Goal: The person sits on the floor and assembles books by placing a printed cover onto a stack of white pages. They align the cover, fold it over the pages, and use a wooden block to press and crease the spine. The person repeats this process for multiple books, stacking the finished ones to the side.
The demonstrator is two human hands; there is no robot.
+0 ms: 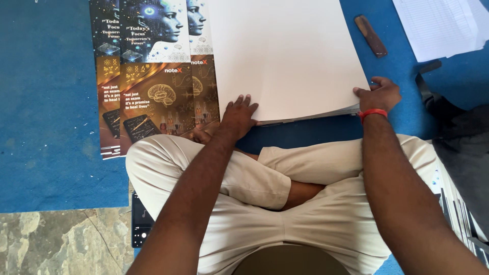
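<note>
A thick stack of large white sheets (285, 56) lies on the blue mat in front of my crossed legs. My left hand (238, 116) rests flat on the stack's near left corner, fingers spread. At the near right corner my right hand (379, 95), with a red band on the wrist, pinches the edge of the top sheets and lifts them slightly. Left of the stack lie several overlapping printed covers (147, 76), dark blue on top and brown-gold below.
A small brown oblong object (371, 35) lies on the blue mat (46, 102) beyond the stack. Lined white papers (443, 25) sit at the top right. Dark cloth (458, 137) and printed sheets lie at my right. A dark device (141, 220) lies by my left knee; stone floor (61, 239) shows at lower left.
</note>
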